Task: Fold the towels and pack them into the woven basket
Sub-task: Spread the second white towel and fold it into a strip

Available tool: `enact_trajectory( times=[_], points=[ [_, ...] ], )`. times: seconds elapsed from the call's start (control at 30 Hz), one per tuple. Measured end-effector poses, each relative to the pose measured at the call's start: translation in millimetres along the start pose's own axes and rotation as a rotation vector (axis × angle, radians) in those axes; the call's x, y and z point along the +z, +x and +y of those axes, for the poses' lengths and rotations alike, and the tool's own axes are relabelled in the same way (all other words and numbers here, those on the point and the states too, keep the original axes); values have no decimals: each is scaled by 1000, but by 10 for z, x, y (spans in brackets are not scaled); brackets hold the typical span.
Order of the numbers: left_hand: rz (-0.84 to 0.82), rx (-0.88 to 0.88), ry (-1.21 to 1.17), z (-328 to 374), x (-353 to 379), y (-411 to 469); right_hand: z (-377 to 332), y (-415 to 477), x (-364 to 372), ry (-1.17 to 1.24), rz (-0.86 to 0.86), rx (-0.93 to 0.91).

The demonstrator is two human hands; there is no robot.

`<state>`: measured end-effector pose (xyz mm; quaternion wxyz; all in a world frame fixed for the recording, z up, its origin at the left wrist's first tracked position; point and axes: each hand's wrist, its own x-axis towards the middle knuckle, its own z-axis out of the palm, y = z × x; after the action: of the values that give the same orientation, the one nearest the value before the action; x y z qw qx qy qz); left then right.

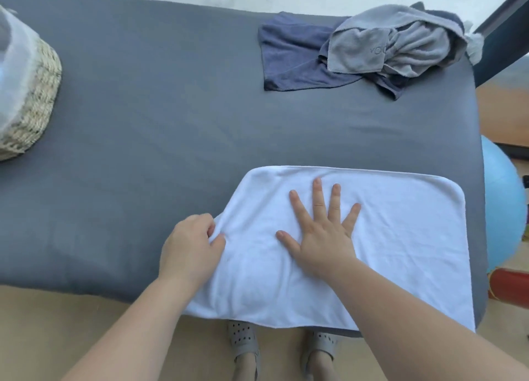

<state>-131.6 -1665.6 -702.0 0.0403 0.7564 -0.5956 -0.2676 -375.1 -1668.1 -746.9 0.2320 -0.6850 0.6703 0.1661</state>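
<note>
White towel (386, 251) lies flat at the near right of the table (171, 108), with its near edge hanging over the side. Right hand (320, 237) is palm down mid-towel, fingers spread, pinning it. Left hand (190, 243) pinches the bunched left edge between thumb and fingers.

Risks as I see them:
- The left edge runs diagonally, so a fold from that pinch probably lands skewed and the corners won't meet.
- With the overhang, if the pin lifts during a pull the towel could slide off towards the floor.
- A one-point pinch may drag only the top layer and leave wrinkles.
- Basket (31, 94) is far left and well apart, so a long carry could undo a loose fold.
- Grey towel (400, 45) is heaped on the blue towel (292, 62) at the far right corner, close to the edge. A careless grab could drop one.
</note>
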Motion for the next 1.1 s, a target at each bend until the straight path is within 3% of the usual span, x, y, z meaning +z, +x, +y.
enact_trajectory(
  times=[0.1, 0.2, 0.33, 0.43, 0.53, 0.77, 1.0, 1.1],
  points=[
    [165, 93, -59, 16, -41, -67, -24, 25, -33, 2, -56, 16],
    [32, 214, -90, 52, 26, -217, -17, 39, -70, 34, -111, 14],
    [88, 0, -306, -72, 79, -224, -6, 57, -94, 55, -162, 14],
    [1, -143, -183, -198, 109, -159, -6, 73, -102, 64, -185, 13],
    [-36, -133, -115, -196, 133, -82, -12, 83, -101, 67, -193, 16],
    [-25, -147, -272, -6, 164, 204, -10, 83, -98, 78, -198, 17],
    [245, -119, -120, 51, -431, 778, 6, 77, -72, 78, -174, 12],
    [273, -73, -28, 78, -629, 1054, 16, 81, -42, 81, -158, 10]
  ],
)
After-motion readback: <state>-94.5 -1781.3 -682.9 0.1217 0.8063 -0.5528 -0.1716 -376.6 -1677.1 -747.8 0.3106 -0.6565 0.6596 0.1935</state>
